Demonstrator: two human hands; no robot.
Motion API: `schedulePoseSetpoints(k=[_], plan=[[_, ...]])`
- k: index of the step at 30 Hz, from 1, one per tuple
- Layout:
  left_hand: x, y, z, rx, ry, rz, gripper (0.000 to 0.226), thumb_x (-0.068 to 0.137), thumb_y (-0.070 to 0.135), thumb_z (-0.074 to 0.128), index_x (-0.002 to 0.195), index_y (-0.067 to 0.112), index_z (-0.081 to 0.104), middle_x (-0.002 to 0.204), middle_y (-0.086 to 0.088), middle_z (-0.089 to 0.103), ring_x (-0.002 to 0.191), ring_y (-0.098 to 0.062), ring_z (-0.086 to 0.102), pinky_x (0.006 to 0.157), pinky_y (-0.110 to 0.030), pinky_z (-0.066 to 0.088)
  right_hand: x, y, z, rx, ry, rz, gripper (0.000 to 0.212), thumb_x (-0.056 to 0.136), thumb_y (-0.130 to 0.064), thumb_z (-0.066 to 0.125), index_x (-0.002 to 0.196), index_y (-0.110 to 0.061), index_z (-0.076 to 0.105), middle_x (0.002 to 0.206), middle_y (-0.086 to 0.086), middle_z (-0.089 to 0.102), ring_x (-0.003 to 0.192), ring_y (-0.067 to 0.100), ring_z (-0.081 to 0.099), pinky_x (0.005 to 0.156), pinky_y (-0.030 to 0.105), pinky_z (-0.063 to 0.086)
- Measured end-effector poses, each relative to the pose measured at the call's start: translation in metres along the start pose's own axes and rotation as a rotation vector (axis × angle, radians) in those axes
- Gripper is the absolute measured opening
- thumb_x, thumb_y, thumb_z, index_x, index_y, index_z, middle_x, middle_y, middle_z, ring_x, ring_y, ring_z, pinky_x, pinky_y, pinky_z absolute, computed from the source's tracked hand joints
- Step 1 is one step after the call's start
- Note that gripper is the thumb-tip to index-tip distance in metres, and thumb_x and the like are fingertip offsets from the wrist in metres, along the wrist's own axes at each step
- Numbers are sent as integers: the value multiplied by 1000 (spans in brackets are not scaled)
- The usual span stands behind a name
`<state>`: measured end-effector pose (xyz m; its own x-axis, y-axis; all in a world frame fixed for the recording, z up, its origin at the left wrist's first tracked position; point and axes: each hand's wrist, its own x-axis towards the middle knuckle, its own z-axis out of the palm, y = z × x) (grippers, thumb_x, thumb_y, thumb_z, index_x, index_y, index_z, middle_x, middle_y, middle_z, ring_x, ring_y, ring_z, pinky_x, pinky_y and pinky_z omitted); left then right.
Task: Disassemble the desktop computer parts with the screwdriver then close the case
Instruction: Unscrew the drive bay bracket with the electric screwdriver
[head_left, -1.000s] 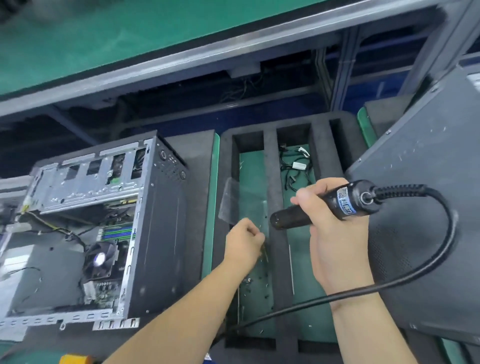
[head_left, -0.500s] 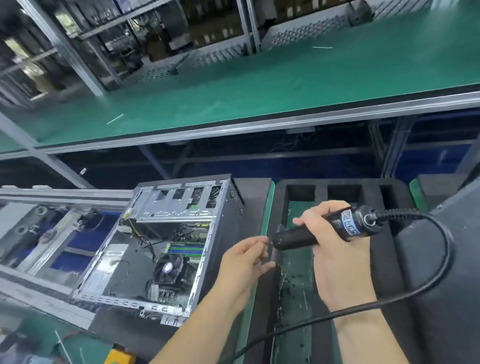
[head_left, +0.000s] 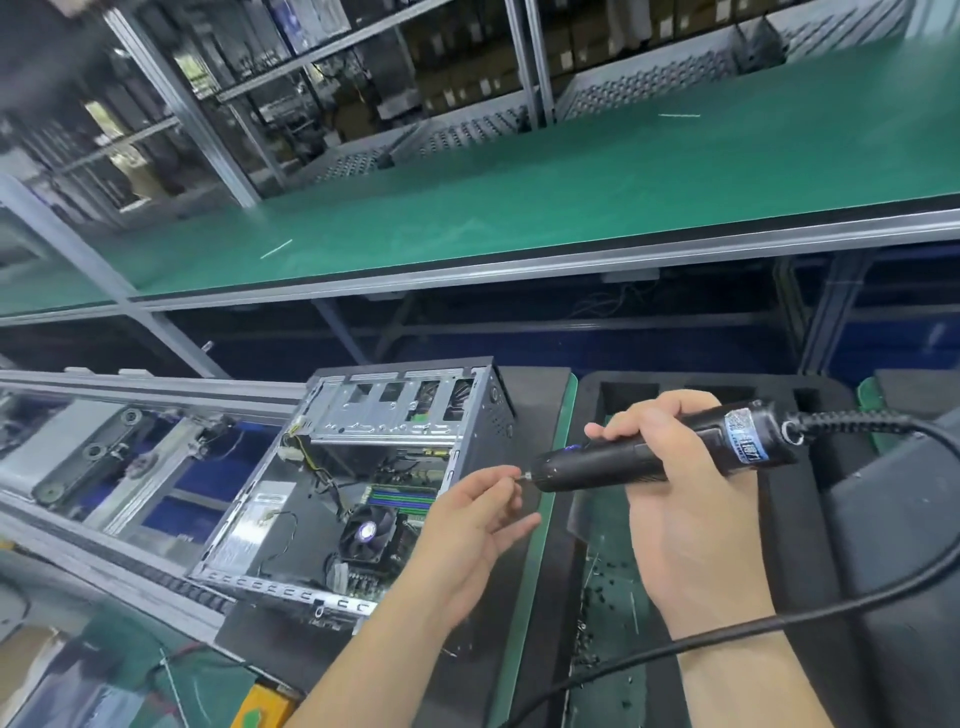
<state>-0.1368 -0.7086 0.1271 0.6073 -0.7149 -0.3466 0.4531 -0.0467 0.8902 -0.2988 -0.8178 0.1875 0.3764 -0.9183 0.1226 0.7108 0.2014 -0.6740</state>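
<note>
Lying open on its side on the table, the case shows its fan and wires. The right hand grips the screwdriver beside it. The left hand, a second ago down at the tray, now pinches at the screwdriver's tip. I think a screw or bit is being set there, so more unscrewing comes next.

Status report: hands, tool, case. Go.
Right hand grips black corded electric screwdriver. Left hand fingers at its tip. Open grey metal computer case untouched, nothing blocking.
</note>
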Motion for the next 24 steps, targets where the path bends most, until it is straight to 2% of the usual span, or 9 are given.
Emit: schedulePoseSetpoints(k=[3,7,12,20,24], plan=[[0,0,-4,9,-25,-11,17,98,8,64,100,13,79,86,-6,67,79,-12,67,82,-38,60,0,2,2,41,-12,7,11,85,0,65,83,-8,57,78,7,61,81,27,65,85,45,60],[2,3,-8,62,-46,-18,20,99,8,61,96,15,80,82,-5,65,76,-11,65,82,-39,60,0,5,3,50,-1,17,13,86,0,66,85,-9,56,77,5,61,80,25,65,89,50,57],[6,12,-4,147,-54,-7,21,102,6,57,93,10,75,78,-5,61,71,-9,61,78,-38,61,2,8,4,51,5,8,14,88,1,66,87,-7,55,76,4,61,78,22,66,88,48,58],[8,31,-10,425,-148,9,15,103,9,56,98,7,71,84,-6,59,78,-12,56,83,-43,60,4,9,5,48,7,17,14,89,-1,65,85,-12,57,73,4,62,75,21,66,85,51,57],[12,37,-15,366,-180,-23,17,103,10,57,96,8,72,81,-5,60,76,-11,58,82,-41,60,8,9,12,83,6,33,16,88,-5,67,83,-18,60,72,5,63,74,20,66,88,54,55]])
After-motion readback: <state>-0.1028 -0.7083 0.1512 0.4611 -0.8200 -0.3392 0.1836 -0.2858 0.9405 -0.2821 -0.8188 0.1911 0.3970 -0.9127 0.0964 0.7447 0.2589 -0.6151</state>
